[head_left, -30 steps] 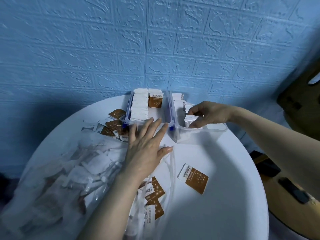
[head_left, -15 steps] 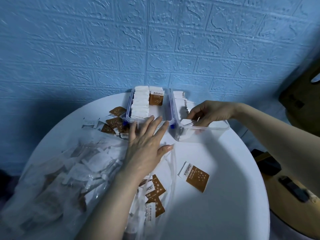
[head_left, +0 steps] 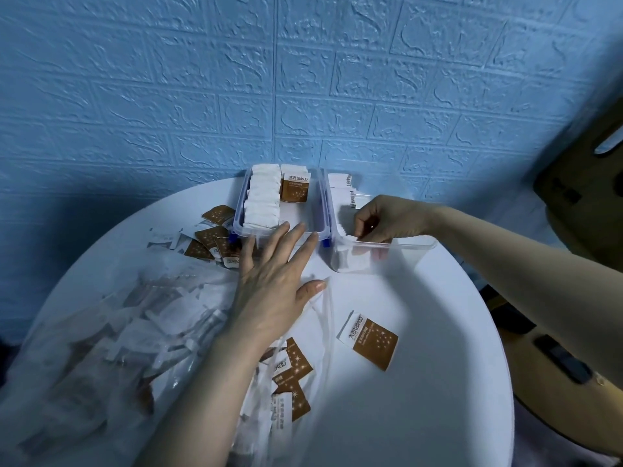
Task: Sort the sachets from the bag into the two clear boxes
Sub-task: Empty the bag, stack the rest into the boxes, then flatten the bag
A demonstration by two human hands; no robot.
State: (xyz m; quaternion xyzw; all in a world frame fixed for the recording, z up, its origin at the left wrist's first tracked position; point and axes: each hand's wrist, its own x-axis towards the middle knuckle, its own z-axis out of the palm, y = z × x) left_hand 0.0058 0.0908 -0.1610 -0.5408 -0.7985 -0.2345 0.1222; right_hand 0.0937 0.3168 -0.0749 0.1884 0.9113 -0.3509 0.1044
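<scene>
Against the far blue wall (head_left: 202, 96), a round white surface (head_left: 421, 382) carries all the task items. The largest is the clear bag (head_left: 101, 348), lying slack across the near left with its mouth turned toward the middle, apparently so sachets can be drawn out by either hand. White and brown sachets remain inside it; the bag is far from emptied.

At the far centre stand the two clear boxes, side by side and touching or nearly so. The left box (head_left: 241, 227) holds an upright row of white sachets and a brown sachet standing behind. The right box (head_left: 418, 246) holds white sachets filed upright along its far left side. Standing them on edge appears intended to pack them closely.

The left hand (head_left: 273, 288) lies flat, fingers straight and spread, holding nothing; it rests across the bag's mouth with fingertips just short of the left box, seemingly steadying the bag. The right hand (head_left: 387, 219) reaches into the right box, fingers curled downward among the white sachets (head_left: 350, 254); it appears to be seating or straightening one, though whether it pinches a sachet cannot be told.

A small heap of brown sachets (head_left: 209, 241) lies left of the left box. One loose brown sachet (head_left: 369, 340) lies apart on the surface, near right of the left hand, unsorted.
</scene>
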